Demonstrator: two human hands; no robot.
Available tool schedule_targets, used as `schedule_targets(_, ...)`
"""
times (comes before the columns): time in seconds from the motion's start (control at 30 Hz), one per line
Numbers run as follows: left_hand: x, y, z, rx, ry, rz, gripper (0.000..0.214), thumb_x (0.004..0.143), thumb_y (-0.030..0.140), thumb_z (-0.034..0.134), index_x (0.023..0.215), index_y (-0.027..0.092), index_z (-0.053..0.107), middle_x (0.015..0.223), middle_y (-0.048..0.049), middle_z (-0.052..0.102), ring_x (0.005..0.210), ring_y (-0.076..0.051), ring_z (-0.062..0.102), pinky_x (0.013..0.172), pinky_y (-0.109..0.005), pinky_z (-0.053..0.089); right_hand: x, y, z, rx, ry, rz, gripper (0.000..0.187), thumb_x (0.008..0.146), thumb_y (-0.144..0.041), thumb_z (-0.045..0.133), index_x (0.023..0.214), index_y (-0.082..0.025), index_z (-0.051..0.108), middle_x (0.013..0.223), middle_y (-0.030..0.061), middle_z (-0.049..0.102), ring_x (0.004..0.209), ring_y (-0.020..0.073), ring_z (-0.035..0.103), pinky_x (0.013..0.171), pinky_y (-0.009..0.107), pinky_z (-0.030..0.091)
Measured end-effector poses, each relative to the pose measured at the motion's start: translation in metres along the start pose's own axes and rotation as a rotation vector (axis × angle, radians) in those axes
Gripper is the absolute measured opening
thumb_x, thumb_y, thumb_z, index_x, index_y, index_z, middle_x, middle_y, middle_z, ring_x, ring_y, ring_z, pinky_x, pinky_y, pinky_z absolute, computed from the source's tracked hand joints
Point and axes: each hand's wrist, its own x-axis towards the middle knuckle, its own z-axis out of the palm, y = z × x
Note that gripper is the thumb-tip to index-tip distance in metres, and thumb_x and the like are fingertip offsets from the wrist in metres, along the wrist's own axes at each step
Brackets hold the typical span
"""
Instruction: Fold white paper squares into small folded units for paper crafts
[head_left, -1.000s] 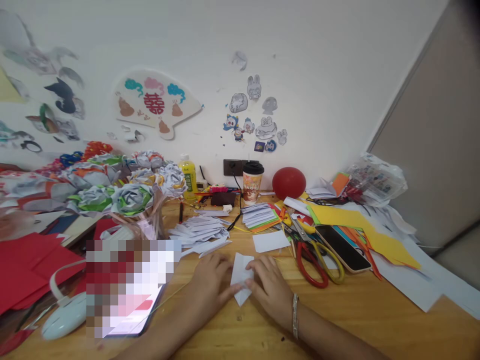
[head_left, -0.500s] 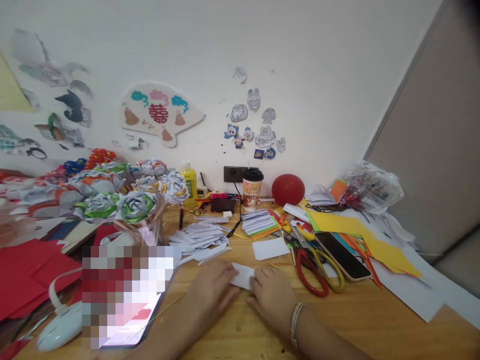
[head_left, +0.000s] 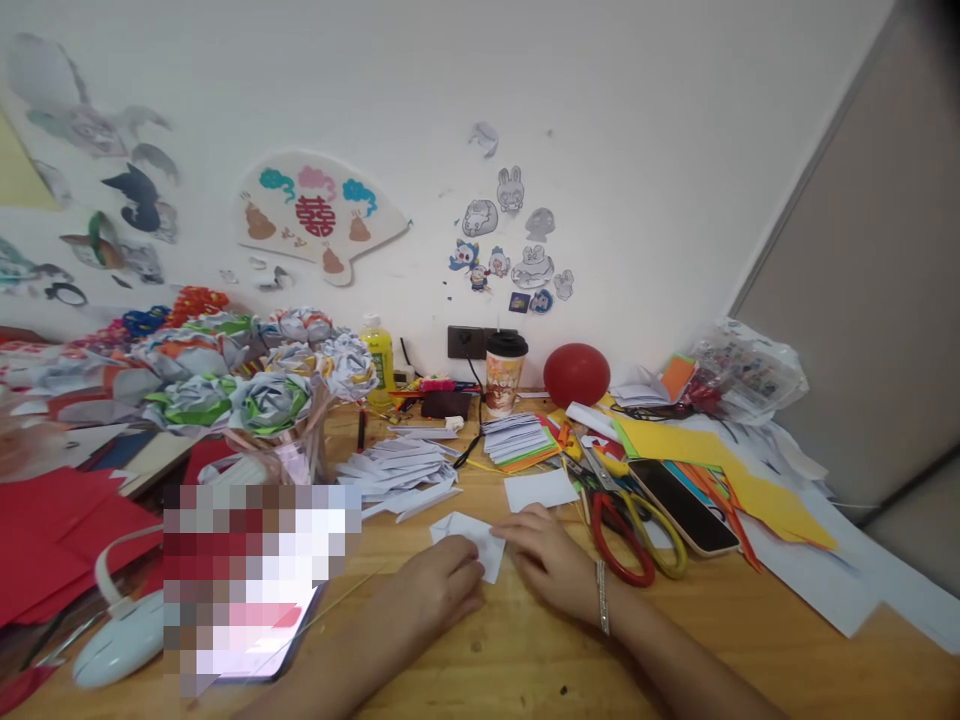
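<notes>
A small piece of white paper (head_left: 466,527) with crease lines lies between my hands, low over the table. My left hand (head_left: 439,582) has its fingers curled at the paper's lower edge, gripping it; the fingertips are partly hidden. On the other side, my right hand (head_left: 553,560), with a bracelet at the wrist, pinches the paper's right edge, the thumb out of sight. Just beyond them lies a flat white paper slip (head_left: 540,490). Farther left is a loose pile of folded white papers (head_left: 397,468).
Scissors (head_left: 626,540) and a dark phone (head_left: 686,508) lie to the right. A lit phone (head_left: 255,660) and a white mouse-shaped object (head_left: 124,645) sit left. Paper flowers (head_left: 274,405), a drink cup (head_left: 504,375), a red balloon (head_left: 576,375) and stacked slips (head_left: 517,440) stand behind.
The paper has been spread from a narrow folded strip to a wider piece showing creases. My left hand has shifted slightly right and down, and my right hand slightly right.
</notes>
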Motion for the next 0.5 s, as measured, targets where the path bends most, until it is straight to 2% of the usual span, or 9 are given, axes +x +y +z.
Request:
schedule_targets(0.1, 0.000, -0.001, 0.004, 0.066, -0.002, 0.049, 0.022, 0.094, 0.027, 0.039, 0.094, 0.019, 0.058, 0.099, -0.0061, 0.059, 0.089, -0.017, 0.057, 0.079, -0.027, 0.047, 0.001, -0.002, 0.006, 0.110, 0.023, 0.042, 0.043, 0.074, -0.001, 0.047, 0.106, -0.023, 0.066, 0.097, 0.0049, 0.067, 0.091, 0.0191, 0.054, 0.084, 0.036, 0.043)
schedule_targets(0.23, 0.002, 0.001, 0.003, 0.166, -0.032, 0.080, 0.025, 0.094, 0.023, 0.035, 0.094, 0.017, 0.059, 0.093, -0.0064, 0.062, 0.087, -0.019, 0.058, 0.078, -0.029, 0.049, -0.001, -0.004, 0.010, 0.229, 0.073, 0.201, 0.033, 0.072, -0.006, 0.053, 0.096, -0.022, 0.071, 0.089, 0.0049, 0.070, 0.086, 0.0190, 0.060, 0.081, 0.034, 0.046)
schedule_targets(0.37, 0.002, 0.003, -0.001, 0.188, 0.050, 0.107, 0.030, 0.095, 0.024, 0.030, 0.099, 0.016, 0.058, 0.091, -0.0080, 0.063, 0.087, -0.020, 0.058, 0.078, -0.031, 0.049, -0.003, -0.004, 0.018, 0.270, 0.183, 0.365, 0.019, 0.074, -0.018, 0.061, 0.089, -0.022, 0.073, 0.087, 0.0054, 0.071, 0.082, 0.0207, 0.063, 0.076, 0.033, 0.049)
schedule_targets(0.43, 0.001, 0.003, -0.003, 0.150, 0.074, 0.088, 0.031, 0.096, 0.022, 0.027, 0.098, 0.017, 0.058, 0.090, -0.0068, 0.063, 0.084, -0.018, 0.058, 0.077, -0.029, 0.049, -0.003, -0.006, 0.018, 0.237, 0.206, 0.368, 0.016, 0.075, -0.020, 0.063, 0.086, -0.022, 0.073, 0.085, 0.0052, 0.071, 0.080, 0.0205, 0.063, 0.075, 0.033, 0.049)
schedule_targets(0.5, 0.000, 0.001, -0.004, 0.106, 0.065, 0.060, 0.032, 0.096, 0.019, 0.027, 0.096, 0.018, 0.059, 0.089, -0.0050, 0.063, 0.082, -0.017, 0.058, 0.076, -0.027, 0.049, -0.004, -0.007, 0.014, 0.168, 0.184, 0.285, 0.014, 0.076, -0.019, 0.063, 0.085, -0.023, 0.073, 0.082, 0.0043, 0.070, 0.078, 0.0192, 0.061, 0.074, 0.032, 0.047)
